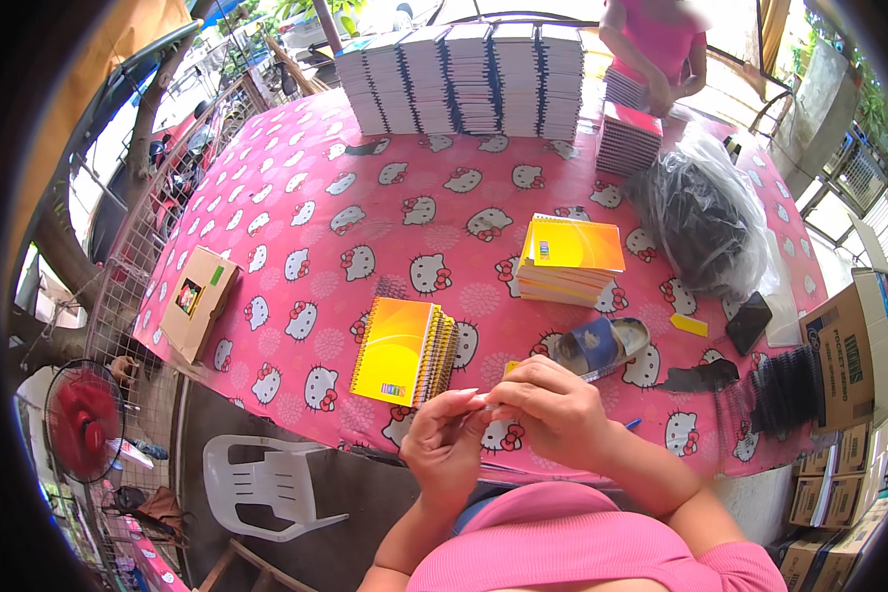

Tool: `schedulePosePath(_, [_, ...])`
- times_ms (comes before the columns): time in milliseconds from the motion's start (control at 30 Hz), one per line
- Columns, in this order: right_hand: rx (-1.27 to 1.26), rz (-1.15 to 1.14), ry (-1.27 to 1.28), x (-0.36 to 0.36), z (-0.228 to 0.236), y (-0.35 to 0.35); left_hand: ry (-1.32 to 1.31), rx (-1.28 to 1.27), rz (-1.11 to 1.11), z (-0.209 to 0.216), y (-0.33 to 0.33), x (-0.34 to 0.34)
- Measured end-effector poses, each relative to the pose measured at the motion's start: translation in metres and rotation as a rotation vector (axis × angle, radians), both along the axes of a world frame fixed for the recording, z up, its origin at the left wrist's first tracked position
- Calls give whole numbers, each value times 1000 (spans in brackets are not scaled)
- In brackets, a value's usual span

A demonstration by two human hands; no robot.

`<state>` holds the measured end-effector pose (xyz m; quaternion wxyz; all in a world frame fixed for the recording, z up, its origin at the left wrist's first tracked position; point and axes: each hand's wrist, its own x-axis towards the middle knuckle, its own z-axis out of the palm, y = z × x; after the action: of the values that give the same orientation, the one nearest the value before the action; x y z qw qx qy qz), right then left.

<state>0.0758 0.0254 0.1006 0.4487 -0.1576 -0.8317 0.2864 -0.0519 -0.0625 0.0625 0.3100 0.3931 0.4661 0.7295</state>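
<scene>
Over the table's near edge, my left hand (444,446) and my right hand (551,409) meet with fingertips pinched together. Something small and whitish may be between them, too small to make out. Just left of them lies a stack of yellow-orange spiral notebooks (397,351), dark coils along its sides. Farther off, to the right, rises a pile of yellow-orange covered books (569,245) with no coils visible. Close to my right hand is a clear container holding a blue item (589,345). A blue pen (632,424) lies partly beside my right forearm.
Tall stacks of spiral notebooks (464,84) line the far edge; a co-worker in pink (666,44) stands beside red-topped notebooks (629,133). Rightward are a bagged black bundle (696,212), phone (749,324), black coils (784,393) and cartons (839,355). A white chair (266,483) stands lower left.
</scene>
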Motion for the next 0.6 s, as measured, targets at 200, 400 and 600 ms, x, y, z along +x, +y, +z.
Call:
schedulePosePath(200, [-215, 264, -17, -50, 27, 38, 232, 142, 359, 11, -7, -65])
schedulePosePath(400, [81, -306, 71, -127, -83, 86, -210, 67, 542, -66, 37, -116])
schedulePosePath(600, [-73, -128, 23, -125, -101, 91, -221, -51, 776, -67, 58, -94])
